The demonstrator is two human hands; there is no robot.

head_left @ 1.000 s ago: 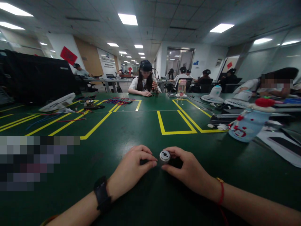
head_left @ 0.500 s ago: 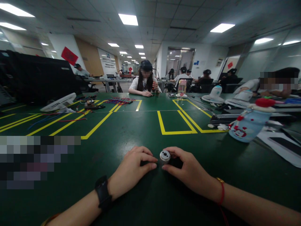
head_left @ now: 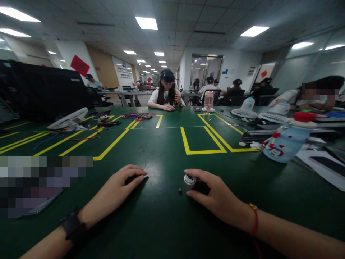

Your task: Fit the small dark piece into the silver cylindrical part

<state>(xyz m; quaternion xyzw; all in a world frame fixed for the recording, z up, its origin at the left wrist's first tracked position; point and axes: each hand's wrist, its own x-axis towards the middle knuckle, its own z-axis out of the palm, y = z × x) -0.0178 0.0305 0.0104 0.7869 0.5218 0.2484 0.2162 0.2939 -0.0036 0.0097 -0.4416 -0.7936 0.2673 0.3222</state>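
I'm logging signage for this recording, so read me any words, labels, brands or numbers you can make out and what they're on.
No text here can be read.
White wall board: lines of print, too small and blurred.
Red diamond sign: no legible characters.
Blue bottle: red and white pattern, no readable words.
Small round part at the right hand: no marking visible.
Left hand: rests flat on the green table, nothing printed nearby.

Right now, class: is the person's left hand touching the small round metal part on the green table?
Apart. The head view shows the left hand resting on the green table, with bare tabletop between it and the round metal part, which the right hand holds.
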